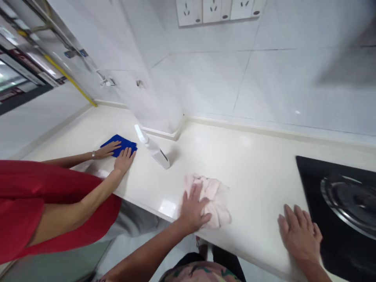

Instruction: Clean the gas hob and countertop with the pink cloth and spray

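My left hand [194, 209] lies with fingers spread over the left part of a crumpled pale pink cloth [216, 199], pressing it flat against the white countertop [252, 176]. The cloth spreads out to the right of my thumb. Farther right, my right hand [302, 235] rests palm down on the counter, fingers slightly apart and holding nothing. It is beside the left edge of a black gas stove [331, 219]. A white spray bottle [152, 149] stands on the counter, ahead and left of the pink cloth.
To my left, a co-worker in a red top [58, 188] has both hands on a blue cloth [119, 145]. A wall corner [173, 133] juts out behind the bottle. White sockets [217, 9] are on the tiled wall, and a yellow pipe [70, 80] runs down the far left.
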Tool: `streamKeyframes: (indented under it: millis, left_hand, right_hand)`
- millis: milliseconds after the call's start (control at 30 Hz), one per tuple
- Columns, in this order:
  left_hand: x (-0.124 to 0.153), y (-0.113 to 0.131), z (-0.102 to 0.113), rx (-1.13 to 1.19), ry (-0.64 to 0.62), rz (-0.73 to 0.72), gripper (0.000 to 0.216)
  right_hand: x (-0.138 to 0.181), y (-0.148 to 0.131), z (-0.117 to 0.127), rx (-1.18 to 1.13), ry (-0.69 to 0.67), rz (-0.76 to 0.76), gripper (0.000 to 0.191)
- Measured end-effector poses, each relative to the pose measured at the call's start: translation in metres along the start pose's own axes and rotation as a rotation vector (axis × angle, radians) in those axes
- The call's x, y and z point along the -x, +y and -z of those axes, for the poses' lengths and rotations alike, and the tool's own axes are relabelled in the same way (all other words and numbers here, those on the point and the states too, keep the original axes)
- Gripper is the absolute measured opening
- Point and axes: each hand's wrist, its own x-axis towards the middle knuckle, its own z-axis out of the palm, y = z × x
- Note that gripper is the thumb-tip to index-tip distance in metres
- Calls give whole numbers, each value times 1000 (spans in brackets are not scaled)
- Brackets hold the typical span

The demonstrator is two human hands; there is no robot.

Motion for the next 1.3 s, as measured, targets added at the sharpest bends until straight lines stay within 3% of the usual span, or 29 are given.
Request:
streamKeyframes:
  millis: [100,200,267,500,567,633,700,767,933,1000,1067,1133,1200,1300]
  left_hand:
    - [23,-37,12,-39,43,212,76]
    - [5,-54,19,-16,55,278,90]
    - [-29,-60,25,1,82,285,84]
    - [-187,-93,66,18,195,323,72]
    - [-212,-99,73,24,230,338,71]
    - [-221,-100,74,31,232,368,67]
    - [-210,-95,69,18,210,352,64]
    - [-178,-85,60,1,164,296,61]
    - [-35,-62,33,-50,46,172,58]
    - [21,-71,31,-94,32,192,58]
    - [62,-94,39,-136,53,331,57]
    - [85,-124,52,-156,90,511,57]
    - [90,-147,65,-158,128,659,58]
    - [77,-152,70,-191,150,747,59]
  right_hand:
    - [0,-4,4,-32,5,-14,72]
    - [0,-7,8,-50,12,-13,71]
    - [-1,-6,9,-56,16,0,71]
    - [-4,-1,10,-26,-5,5,70]
    - [-4,-1,12,-21,-20,-1,71]
    - [-4,-1,14,-24,-30,-6,71]
    - [-4,-1,14,-26,-38,-13,71]
    - [-3,1,13,-27,-39,-22,70]
    - [-3,5,11,-24,-58,-16,71]
    - [-4,5,11,-13,-62,-11,72]
    - [-5,4,10,1,-48,-10,70]
    - [-5,2,9,15,-38,-8,68]
    - [-5,0,9,27,-38,-6,65]
    - [-5,-2,7,48,-43,-6,64]
